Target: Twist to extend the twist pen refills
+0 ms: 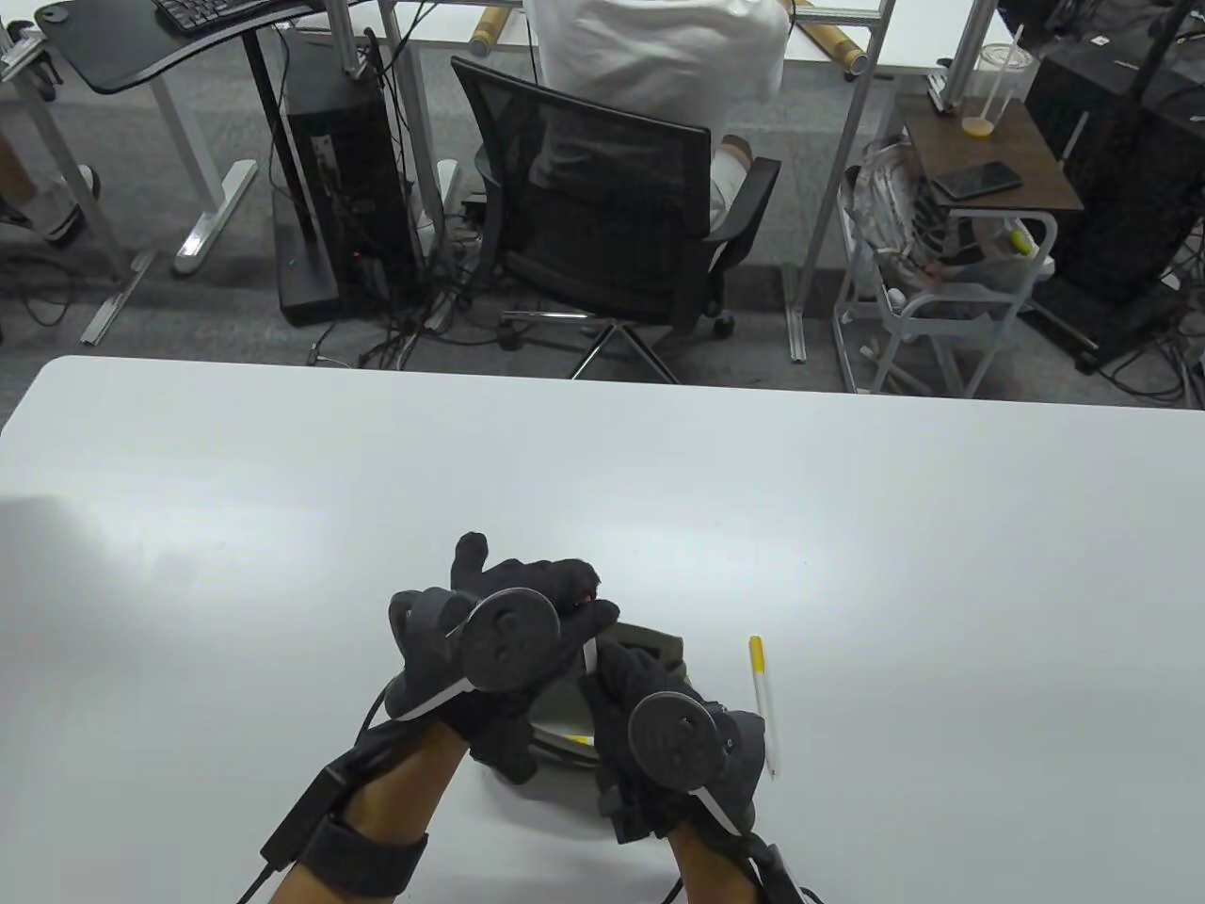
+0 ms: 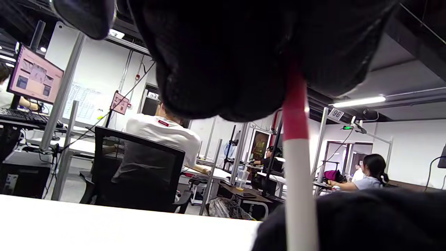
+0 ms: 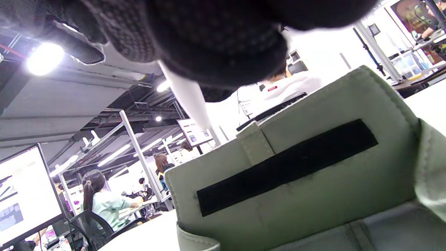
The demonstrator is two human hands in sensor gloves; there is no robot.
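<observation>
A white twist pen with a red end [image 2: 296, 167] is held between both hands above the table's near edge. My left hand [image 1: 555, 593] grips its red end [image 1: 586, 596]. My right hand [image 1: 617, 673] grips the white barrel [image 3: 188, 97] lower down; a short stretch of it shows between the hands [image 1: 590, 656]. In the left wrist view the pen runs down from the left fingers [image 2: 226, 69] to the right glove [image 2: 348, 223]. A second pen, white with a yellow end [image 1: 763, 702], lies on the table just right of my right hand.
A grey-green fabric pouch [image 1: 659, 648] with a black velcro strip [image 3: 285, 167] lies under the hands; a yellow-tipped pen [image 1: 574, 741] shows at its near side. Beyond the white table [image 1: 282, 527] are an office chair [image 1: 612, 226] and a seated person.
</observation>
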